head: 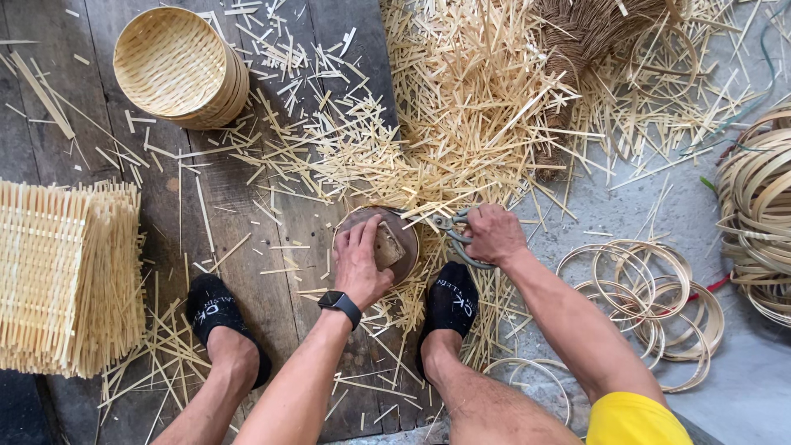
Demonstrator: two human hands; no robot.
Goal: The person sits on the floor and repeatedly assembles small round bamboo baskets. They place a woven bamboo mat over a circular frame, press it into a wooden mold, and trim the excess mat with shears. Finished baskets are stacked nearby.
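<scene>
My left hand (361, 259) presses down on a round brown mould (402, 233) with a small wooden block on top, a woven bamboo piece pinned under it. My right hand (493, 233) grips a pair of metal scissors (455, 228) whose blades meet the mould's right rim among the strips. A black watch sits on my left wrist. My feet in black socks rest on either side, one at the left (216, 309), one just under the scissors (450, 301).
Cut bamboo slivers (461, 107) litter the wooden boards. A stack of round woven baskets (180, 66) stands at top left. Flat woven mats (66, 276) are piled at the left. Thin bamboo rings (651, 297) lie at the right, coiled strips (758, 214) beyond them.
</scene>
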